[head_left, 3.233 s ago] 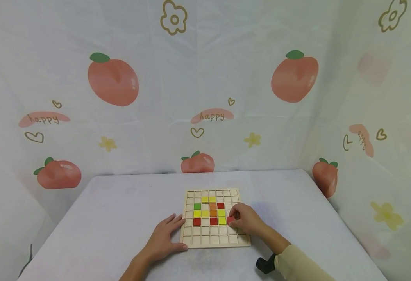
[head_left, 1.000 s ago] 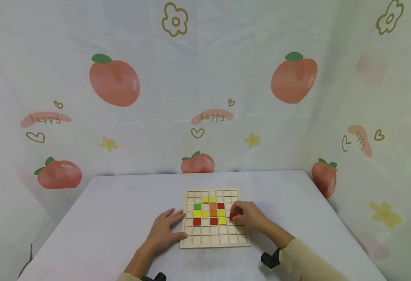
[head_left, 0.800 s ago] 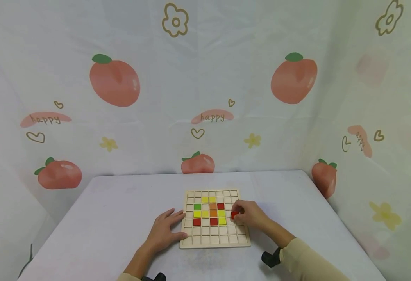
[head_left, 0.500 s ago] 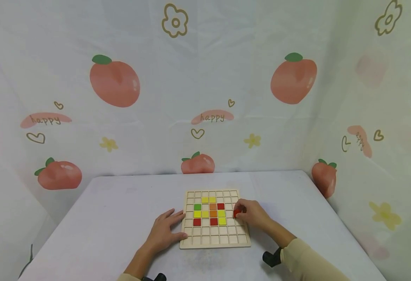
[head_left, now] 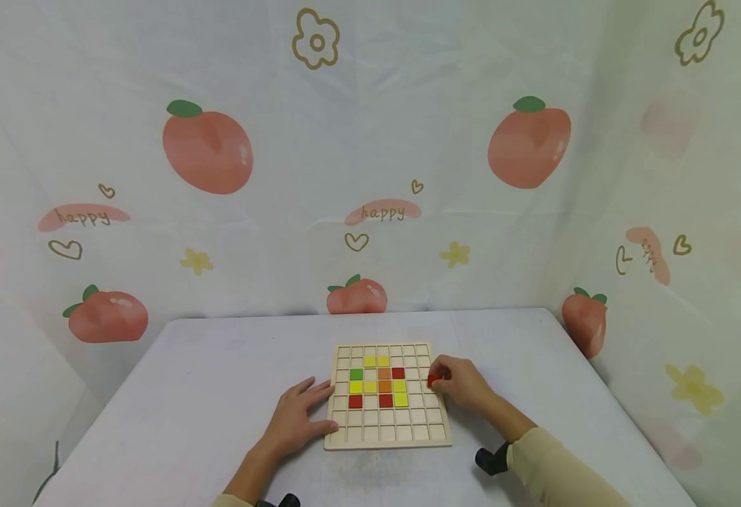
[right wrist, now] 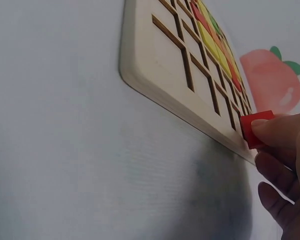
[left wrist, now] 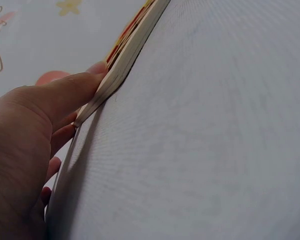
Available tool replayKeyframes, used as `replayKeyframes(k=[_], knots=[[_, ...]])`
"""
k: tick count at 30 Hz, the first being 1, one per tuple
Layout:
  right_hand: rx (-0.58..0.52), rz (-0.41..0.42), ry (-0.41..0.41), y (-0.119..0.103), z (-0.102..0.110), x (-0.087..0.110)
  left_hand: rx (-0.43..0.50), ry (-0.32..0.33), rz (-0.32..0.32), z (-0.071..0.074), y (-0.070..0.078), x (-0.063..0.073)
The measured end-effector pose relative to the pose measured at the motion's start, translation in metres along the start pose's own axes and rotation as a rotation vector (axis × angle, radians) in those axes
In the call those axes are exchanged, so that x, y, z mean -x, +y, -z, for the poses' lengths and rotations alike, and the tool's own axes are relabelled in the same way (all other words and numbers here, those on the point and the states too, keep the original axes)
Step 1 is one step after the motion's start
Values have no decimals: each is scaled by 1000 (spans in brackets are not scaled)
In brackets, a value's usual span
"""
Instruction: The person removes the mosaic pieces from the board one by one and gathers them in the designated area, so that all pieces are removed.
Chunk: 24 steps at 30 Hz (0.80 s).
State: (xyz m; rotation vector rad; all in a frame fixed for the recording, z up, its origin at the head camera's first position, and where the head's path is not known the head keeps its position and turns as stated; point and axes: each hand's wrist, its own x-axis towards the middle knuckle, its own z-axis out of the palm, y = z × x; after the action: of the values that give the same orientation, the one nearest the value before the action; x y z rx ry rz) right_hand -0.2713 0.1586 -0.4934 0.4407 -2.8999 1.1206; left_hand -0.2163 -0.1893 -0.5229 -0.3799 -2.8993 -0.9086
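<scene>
A wooden grid board [head_left: 387,446] lies on the table, with yellow, orange, red and one green tile [head_left: 356,374] in its middle squares. Between thumb and fingers my right hand [head_left: 465,384] pinches a red square tile [head_left: 434,381] over the board's right edge. The right wrist view shows that tile [right wrist: 251,131] tilted up, right at the rim squares. My left hand [head_left: 294,417] rests with extended fingers at the board's left side, its thumb on the near left corner, as the left wrist view also shows.
A white-covered table [head_left: 218,401] surrounds the board. Behind it hangs a white curtain [head_left: 446,63] printed with peaches. Black wrist mounts [head_left: 492,459] sit at both forearms, and a thin dark cord [head_left: 53,461] is at the far left.
My right hand has lifted the red tile from the square beside the near yellow one and carried it right and slightly away to the board's edge. Lately the left hand stays put.
</scene>
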Motion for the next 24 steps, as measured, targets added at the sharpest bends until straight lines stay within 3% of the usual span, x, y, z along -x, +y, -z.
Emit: replayKeyframes(k=[14, 24], knots=[[44, -44, 41, 5, 11, -11, -3, -10, 15, -1, 0, 0], [51, -60, 91, 21, 12, -17, -10, -4, 11, -1, 0, 0]])
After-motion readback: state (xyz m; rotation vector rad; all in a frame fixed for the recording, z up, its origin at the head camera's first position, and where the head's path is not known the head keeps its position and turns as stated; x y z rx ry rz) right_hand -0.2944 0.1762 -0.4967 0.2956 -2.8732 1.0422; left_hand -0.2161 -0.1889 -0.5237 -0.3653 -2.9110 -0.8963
